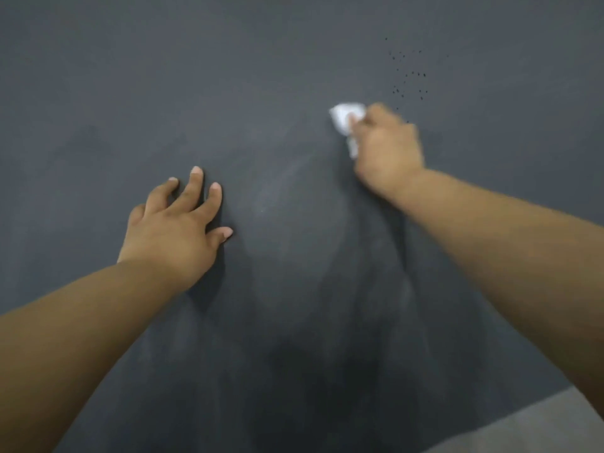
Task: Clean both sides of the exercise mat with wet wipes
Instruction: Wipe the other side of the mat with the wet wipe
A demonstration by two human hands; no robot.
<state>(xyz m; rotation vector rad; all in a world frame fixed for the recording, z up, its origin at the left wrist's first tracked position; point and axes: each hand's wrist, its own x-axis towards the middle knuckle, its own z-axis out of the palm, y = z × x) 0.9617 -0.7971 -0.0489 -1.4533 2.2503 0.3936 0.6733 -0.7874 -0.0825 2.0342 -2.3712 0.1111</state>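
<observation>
The grip of the right hand (387, 148) is closed around a crumpled white wet wipe (343, 117), with the fingers curled over it and a bit of the wad poking out to the left and below. The wipe is pressed down on the dark grey exercise mat (228, 76), right of centre in the upper half of the frame. This hand is blurred, so exactly how the fingers lie cannot be told. The right forearm runs in from the lower right edge, stretched well forward.

The left hand (170, 233) holds nothing. It rests on the mat in the left centre of the frame, its fingers (196, 181) spread and the tips pressing down, apparently bracing the body or pinning the mat.

The step in hand looks like wiping the side that faces up. Faint streaks and a darker patch in the lower middle suggest that area is already damp. A scatter of dark specks (408, 80) lies just above and right of the wipe. The next stroke probably calls for pushing the wipe up and rightward through them with firm pressure. A strip of lighter floor (539, 429) shows in the lower right corner.
</observation>
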